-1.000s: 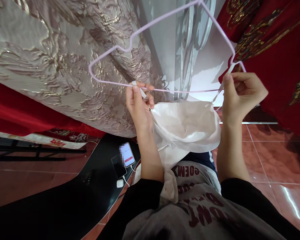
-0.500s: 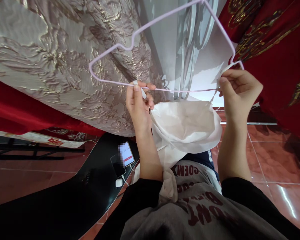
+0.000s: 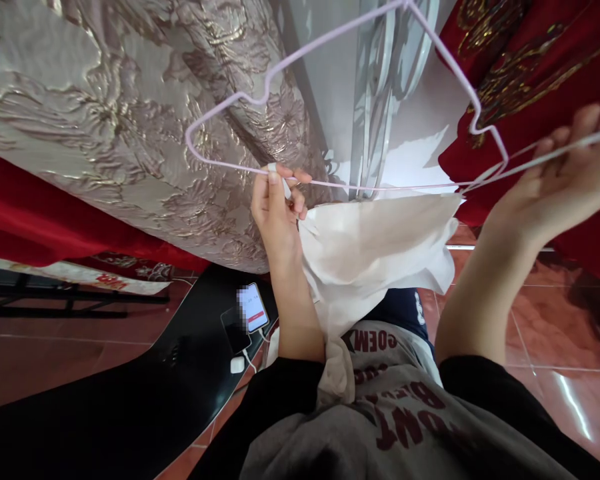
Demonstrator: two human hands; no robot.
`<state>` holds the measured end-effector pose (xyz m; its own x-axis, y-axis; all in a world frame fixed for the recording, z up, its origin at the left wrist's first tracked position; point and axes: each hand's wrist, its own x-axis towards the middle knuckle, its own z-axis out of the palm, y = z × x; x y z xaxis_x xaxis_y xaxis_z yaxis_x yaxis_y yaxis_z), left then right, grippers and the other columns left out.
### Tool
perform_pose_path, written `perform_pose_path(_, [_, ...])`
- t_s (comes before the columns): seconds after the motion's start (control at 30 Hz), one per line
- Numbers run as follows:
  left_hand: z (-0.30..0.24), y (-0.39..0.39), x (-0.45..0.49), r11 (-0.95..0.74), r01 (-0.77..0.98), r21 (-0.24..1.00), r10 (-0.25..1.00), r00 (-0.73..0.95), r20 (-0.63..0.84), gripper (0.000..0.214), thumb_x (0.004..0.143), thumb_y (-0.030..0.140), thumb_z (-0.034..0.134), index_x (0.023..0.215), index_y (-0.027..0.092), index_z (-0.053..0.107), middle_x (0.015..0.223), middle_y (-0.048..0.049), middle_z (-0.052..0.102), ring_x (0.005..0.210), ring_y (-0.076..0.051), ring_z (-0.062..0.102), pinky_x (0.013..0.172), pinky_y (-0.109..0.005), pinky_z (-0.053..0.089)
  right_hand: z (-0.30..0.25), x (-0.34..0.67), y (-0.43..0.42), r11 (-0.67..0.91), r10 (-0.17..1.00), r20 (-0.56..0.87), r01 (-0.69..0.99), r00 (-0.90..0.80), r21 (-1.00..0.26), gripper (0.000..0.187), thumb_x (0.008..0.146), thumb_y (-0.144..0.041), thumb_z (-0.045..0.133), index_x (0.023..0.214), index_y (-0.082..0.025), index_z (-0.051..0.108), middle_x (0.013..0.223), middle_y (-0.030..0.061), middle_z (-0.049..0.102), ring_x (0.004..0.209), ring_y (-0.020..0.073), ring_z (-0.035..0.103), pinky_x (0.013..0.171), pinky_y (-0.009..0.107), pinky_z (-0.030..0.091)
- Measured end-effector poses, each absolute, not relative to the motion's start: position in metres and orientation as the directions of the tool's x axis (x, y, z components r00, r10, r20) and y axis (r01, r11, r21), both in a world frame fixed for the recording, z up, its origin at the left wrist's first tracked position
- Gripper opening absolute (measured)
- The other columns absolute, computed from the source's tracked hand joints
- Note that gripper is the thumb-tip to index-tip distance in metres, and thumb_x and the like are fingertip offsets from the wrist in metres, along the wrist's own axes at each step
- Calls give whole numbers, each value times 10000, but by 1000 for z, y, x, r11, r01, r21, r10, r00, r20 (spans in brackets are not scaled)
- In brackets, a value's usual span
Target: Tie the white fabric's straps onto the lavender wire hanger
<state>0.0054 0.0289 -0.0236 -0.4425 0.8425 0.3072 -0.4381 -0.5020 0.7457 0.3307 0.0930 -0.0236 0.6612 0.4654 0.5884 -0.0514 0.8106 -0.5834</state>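
Note:
A pale pink wire hanger (image 3: 325,50) hangs in front of me, its lower bar running level. My left hand (image 3: 277,207) pinches that bar together with a thin white strap (image 3: 280,180) near the bar's left part. Below it droops a white sheer garment (image 3: 375,233), with part of it trailing down against my shirt. Out at the right edge, my right hand (image 3: 565,170) draws another white strap (image 3: 545,158) taut, past the hanger's right corner. Its fingertips are partly cut off by the frame.
A textured silvery-pink curtain (image 3: 105,120) fills the left. Red cloth with gold decoration (image 3: 535,80) hangs at the right. Two charging phones (image 3: 255,308) and a small white case (image 3: 237,365) lie on a black surface (image 3: 145,393). Grey metal bars (image 3: 375,100) stand behind the hanger.
My right hand has moved right, away from the hanger's corner, stretching the strap outward. The garment's right side is pulled up and flatter. The hanger's right end shows fully; my left hand stays put.

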Motion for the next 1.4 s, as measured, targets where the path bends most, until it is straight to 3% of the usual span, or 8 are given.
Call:
perform_pose_path(0.17, [-21,27,12,-393,-387,834,865,-464,192,276,1127,356,728,875,246,700,937,-37,785,514,-111,451,467,-266,374,-26,275,50,858,264,666,146,697,-492,376,781,-140,602,829,-384,885,800,-55,782,735,147,722,744,399,579])
perform_pose_path(0.3, [-25,25,20,-349,-374,859,893,-410,185,235,1087,378,728,883,263,706,956,-49,814,516,-130,447,451,-265,389,-12,234,35,717,640,766,307,67,-626,287,928,-266,789,1171,-388,882,1108,-13,872,1109,277,827,1041,542,654])
perform_pose_path(0.4, [-26,22,15,-412,-381,828,878,-410,248,134,1093,307,668,1009,264,764,1033,-72,857,542,-144,514,465,-272,424,-18,230,39,674,714,677,433,-177,-598,252,1029,-439,728,1249,-402,844,1114,-19,863,1142,280,807,1209,639,551])
perform_pose_path(0.53, [-30,17,-18,-575,-298,762,742,-582,332,297,1035,141,603,1184,265,828,1261,-53,863,758,-168,758,472,-244,463,-31,243,40,679,670,740,448,-57,-581,295,1081,-463,645,1319,-460,819,1023,-34,849,980,240,769,1220,640,507])
perform_pose_path(0.73, [-29,19,-69,-682,20,731,556,-635,536,314,1016,37,749,1006,300,921,1105,40,887,957,-191,830,542,-214,526,-25,258,34,681,689,722,407,-72,-609,360,1071,-548,626,1369,-456,806,1084,-7,873,974,264,722,1193,638,498])
perform_pose_path(0.93, [24,35,-71,-523,-11,852,791,-378,481,219,923,-64,879,986,145,903,1030,-57,876,1113,-286,830,1071,-432,695,-26,256,31,659,699,715,413,-26,-629,432,1092,-513,558,1466,-439,760,1023,4,873,1023,287,693,1108,593,540])
perform_pose_path(1.1, [61,53,-56,-448,20,894,887,-110,448,310,1006,-97,745,836,140,849,767,-19,780,767,-177,754,780,-279,665,-29,249,28,611,745,667,408,-7,-678,415,1111,-567,521,1474,-535,720,1007,-43,852,1057,280,752,1117,584,556])
perform_pose_path(1.4, [1,46,-36,-544,-245,803,785,-486,384,398,1213,215,580,865,234,774,704,14,727,631,-122,666,627,-221,557,-38,243,33,670,691,721,334,44,-663,367,1082,-619,599,1397,-538,768,1010,-39,841,996,247,755,1060,601,635])
